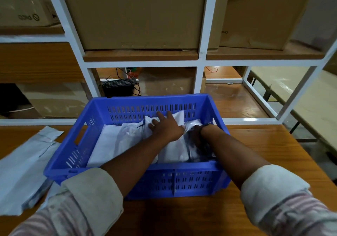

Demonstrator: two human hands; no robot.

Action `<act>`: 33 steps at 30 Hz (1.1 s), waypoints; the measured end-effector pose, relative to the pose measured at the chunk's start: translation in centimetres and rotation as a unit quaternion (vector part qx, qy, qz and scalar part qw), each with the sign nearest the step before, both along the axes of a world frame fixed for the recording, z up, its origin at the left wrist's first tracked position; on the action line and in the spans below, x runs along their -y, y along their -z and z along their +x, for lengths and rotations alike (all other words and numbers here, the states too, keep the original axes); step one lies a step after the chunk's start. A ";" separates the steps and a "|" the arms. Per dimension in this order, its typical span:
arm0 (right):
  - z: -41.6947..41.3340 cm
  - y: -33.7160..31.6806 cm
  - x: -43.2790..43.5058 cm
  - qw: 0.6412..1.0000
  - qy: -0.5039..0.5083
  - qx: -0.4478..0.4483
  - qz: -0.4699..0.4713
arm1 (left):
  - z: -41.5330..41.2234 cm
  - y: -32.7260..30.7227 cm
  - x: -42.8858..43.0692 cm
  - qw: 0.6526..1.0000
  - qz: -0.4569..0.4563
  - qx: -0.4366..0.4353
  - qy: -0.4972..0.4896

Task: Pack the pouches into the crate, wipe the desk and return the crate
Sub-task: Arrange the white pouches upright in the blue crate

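Pouches go down into the crate, more wait outside

Both sleeves [87, 199] reach over the near wall of the blue crate [164, 179] on the bench [264, 144]. The left hand [166, 128] lies flat, fingers spread, pressing white pouches [116, 141] inside. The right hand [197, 135] is buried among them; its grip cannot be told. Loose pouches [23, 162] lie left of the crate, unpacked. Unevenly pressed, the stack may spring up and spill when lifted toward the shelves [140, 55] beyond
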State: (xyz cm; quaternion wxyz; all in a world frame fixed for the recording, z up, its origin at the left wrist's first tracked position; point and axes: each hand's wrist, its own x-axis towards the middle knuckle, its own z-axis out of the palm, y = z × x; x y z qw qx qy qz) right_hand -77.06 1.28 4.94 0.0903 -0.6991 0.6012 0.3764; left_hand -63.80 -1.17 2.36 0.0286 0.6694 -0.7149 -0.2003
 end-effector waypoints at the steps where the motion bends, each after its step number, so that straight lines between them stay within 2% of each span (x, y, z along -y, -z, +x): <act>1: -0.1 0.0 0.2 0.999 0.028 0.018 0.013 | 0.3 0.0 0.0 0.999 -0.025 0.028 0.003; 4: -0.7 1.5 1.8 0.995 0.069 0.069 0.013 | 1.4 0.0 0.9 0.991 -0.047 0.056 0.111; 7: -0.3 1.1 1.0 0.995 0.075 0.058 0.021 | 2.3 -0.2 1.4 0.954 0.032 0.127 0.268; 9: 0.1 0.6 0.5 0.996 0.072 0.061 0.000 | 2.5 0.2 1.0 0.930 0.090 0.189 0.303; 12: 0.1 0.8 0.5 0.994 0.079 0.073 -0.024 | 2.6 2.0 0.1 0.905 0.092 0.274 0.313; 14: 0.0 1.2 0.8 0.993 0.086 0.073 -0.026 | 2.6 2.8 0.2 0.900 0.086 0.300 0.304; 20: 0.0 1.8 1.3 0.985 0.116 0.112 -0.054 | 3.0 3.6 1.0 0.916 0.063 0.265 0.295; 23: -0.3 1.8 1.7 0.988 0.120 0.098 -0.022 | 3.2 3.7 1.0 0.922 0.043 0.235 0.305; 25: -0.2 1.8 1.4 0.986 0.124 0.102 -0.038 | 3.3 3.6 1.1 0.927 0.023 0.228 0.296; 28: 0.3 1.5 1.2 0.996 0.079 0.041 0.006 | 3.5 3.6 1.4 0.936 0.015 0.224 0.269; 33: 0.2 2.2 1.8 0.995 0.093 0.037 0.008 | 3.7 4.5 1.7 0.913 0.058 0.281 0.289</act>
